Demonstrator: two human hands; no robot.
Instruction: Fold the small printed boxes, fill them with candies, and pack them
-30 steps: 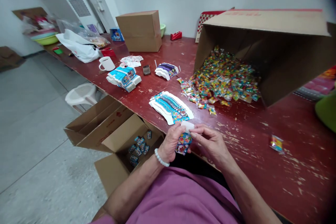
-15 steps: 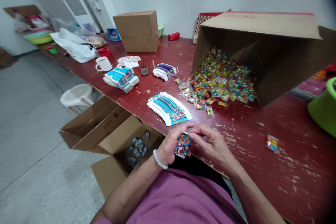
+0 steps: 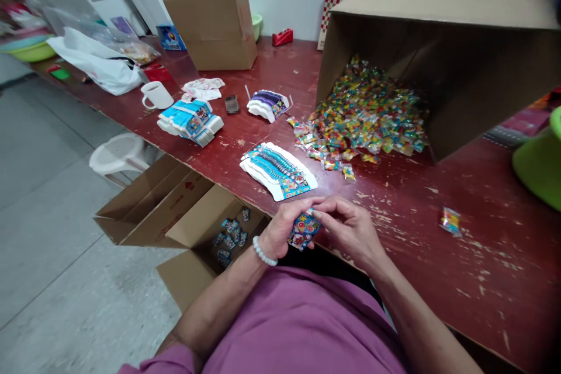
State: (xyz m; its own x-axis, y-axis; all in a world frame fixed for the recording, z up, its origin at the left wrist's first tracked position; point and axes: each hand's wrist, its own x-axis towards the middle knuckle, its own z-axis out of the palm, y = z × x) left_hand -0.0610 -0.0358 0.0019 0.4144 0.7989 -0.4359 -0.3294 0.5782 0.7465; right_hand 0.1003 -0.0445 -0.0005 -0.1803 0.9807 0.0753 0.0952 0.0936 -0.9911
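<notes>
A small blue printed candy box (image 3: pixel 303 230) is held at the table's front edge, close to my body. My left hand (image 3: pixel 283 230) wraps round its left side, with a pale bead bracelet on the wrist. Thumb and fingers of my right hand (image 3: pixel 348 227) pinch a white flap at the box's top right corner. Just beyond my hands lies a fanned stack of flat blue cartons (image 3: pixel 280 172). Wrapped candies (image 3: pixel 363 123) spill out of a large cardboard box (image 3: pixel 438 3) lying on its side. One wrapped candy (image 3: pixel 450 221) sits apart on the right.
Below the table edge at left, an open carton (image 3: pixel 197 219) holds several small blue boxes (image 3: pixel 230 235). Bundled blue cartons (image 3: pixel 190 120), a white mug (image 3: pixel 156 95), purple cartons (image 3: pixel 268 104) and a closed cardboard box (image 3: pixel 213 29) stand farther back. A green basin (image 3: pixel 537 166) is at right.
The camera view has shifted slightly, so the tabletop things appear higher and farther left. Both hands keep hold of the candy box, which is tilted a little more; the right fingers remain at its top flap.
</notes>
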